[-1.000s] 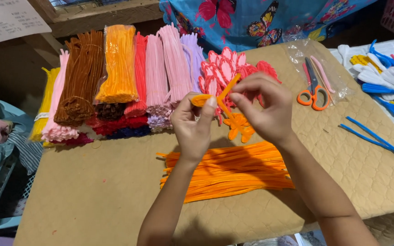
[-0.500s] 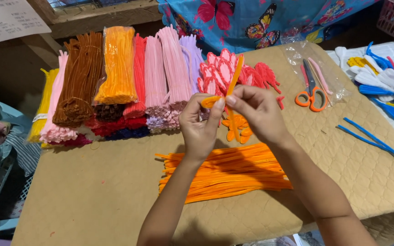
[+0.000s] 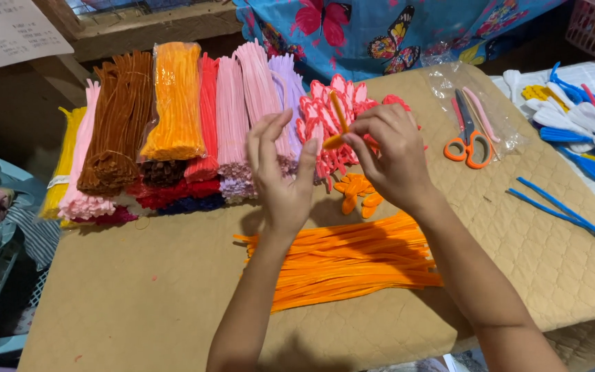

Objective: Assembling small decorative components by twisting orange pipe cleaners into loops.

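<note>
Both hands are raised above the loose orange pipe cleaners (image 3: 342,265) on the table (image 3: 139,296), the right hand (image 3: 390,155) pinching 1 orange pipe cleaner (image 3: 339,120), apparently for bending, its long axis tilted up and away, while the left hand (image 3: 280,176) is spread beside it, thumb near its lower end.

Even, bright overhead light, soft shadows beneath the forearms, sharp focus, dim left edge.

orange pipe cleaner (image 3: 337,122) | thin, fuzzy, bent | tilted upright, held above the orange pipe-cleaner pile (image 3: 346,258) | pile: loose, flat
</note>
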